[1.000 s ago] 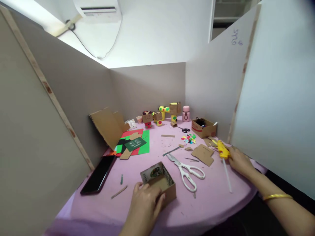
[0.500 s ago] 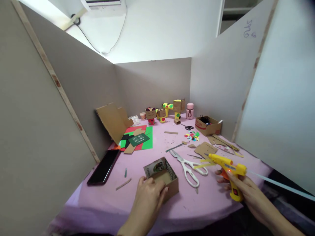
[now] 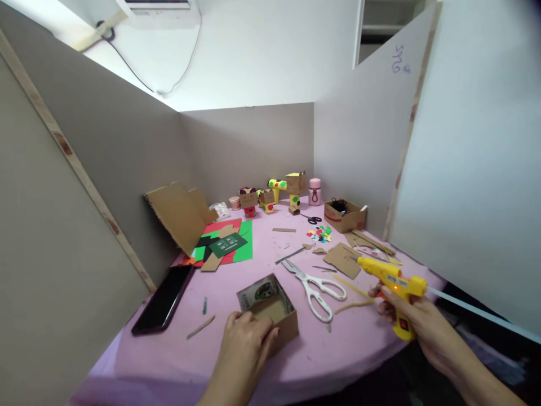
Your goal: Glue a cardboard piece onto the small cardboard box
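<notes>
At the far left of the pink table [image 3: 169, 361] lies a dark phone [image 3: 163, 299], flat and near the table's edge. Behind it a folded cardboard sheet [image 3: 175, 211] leans against the partition, with red and green coloured paper [image 3: 236, 245] spread beside it.

Your left hand [image 3: 247, 347] is closed over the near wall of the small open cardboard box [image 3: 270, 310], fingers curled on its rim. The box sits upright on the table in front of you; its inside shows only a bare brown floor, with a printed picture on the far inner wall.

Just right of the box lie white-handled scissors [image 3: 316, 287], blades pointing away from you, near some flat cardboard pieces [image 3: 340, 259].

At the back stand little cardboard figures [image 3: 270, 197] and a pink bottle [image 3: 315, 193]. A brown carton [image 3: 345, 217] by the right partition holds dark items I cannot make out.

Your right hand [image 3: 416, 321] grips the yellow glue gun [image 3: 395, 285] by its handle, nozzle pointing left above the table, a glue stick [image 3: 482, 316] trailing out behind.
</notes>
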The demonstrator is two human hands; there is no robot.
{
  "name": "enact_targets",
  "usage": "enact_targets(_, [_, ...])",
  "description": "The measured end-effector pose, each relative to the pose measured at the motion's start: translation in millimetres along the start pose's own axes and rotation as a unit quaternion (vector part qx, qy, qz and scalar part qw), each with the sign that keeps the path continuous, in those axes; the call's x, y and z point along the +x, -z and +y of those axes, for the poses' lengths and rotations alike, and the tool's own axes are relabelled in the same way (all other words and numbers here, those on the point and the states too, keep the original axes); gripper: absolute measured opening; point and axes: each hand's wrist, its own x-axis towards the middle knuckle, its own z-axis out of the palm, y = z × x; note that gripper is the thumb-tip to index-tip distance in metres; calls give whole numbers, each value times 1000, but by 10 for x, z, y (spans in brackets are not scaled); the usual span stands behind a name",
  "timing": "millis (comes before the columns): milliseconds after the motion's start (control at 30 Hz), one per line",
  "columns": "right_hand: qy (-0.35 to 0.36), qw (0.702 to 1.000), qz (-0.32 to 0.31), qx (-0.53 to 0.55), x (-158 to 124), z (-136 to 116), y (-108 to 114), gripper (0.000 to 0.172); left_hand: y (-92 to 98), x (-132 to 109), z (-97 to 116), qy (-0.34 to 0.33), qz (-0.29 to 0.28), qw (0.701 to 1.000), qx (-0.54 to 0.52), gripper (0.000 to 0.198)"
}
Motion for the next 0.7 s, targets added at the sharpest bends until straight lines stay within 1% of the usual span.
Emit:
enact_targets(100, [-40,993,-103,-37,-265,37,-168,46,-1,2,6,3,5,1000,6,28])
enact_targets(167, [-47,985,-157,-48,-439,112,-318,44,-5,-3,9,3,8,1000,8,28])
enact_targets(200, [-41,980,-184,-58,-507,153,-389,43,-7,-7,11,4,9,1000,8,28])
enact_targets(267, [2,962,-249,-115,-587,219,-498,40,-13,-18,14,7,10,1000,9,28])
enact_targets(333, [46,938,-303,-164,-603,242,-557,44,-19,-26,14,8,8,1000,10,27])
enact_targets(400, [55,924,-329,-185,-588,222,-584,51,-26,-32,13,7,6,1000,13,27])
enact_targets(533, [27,907,-354,-226,-575,132,-635,59,-40,-37,12,4,11,1000,19,28])
enact_targets(700, [13,889,-365,-276,-596,88,-724,61,-55,-31,19,0,20,1000,19,26])
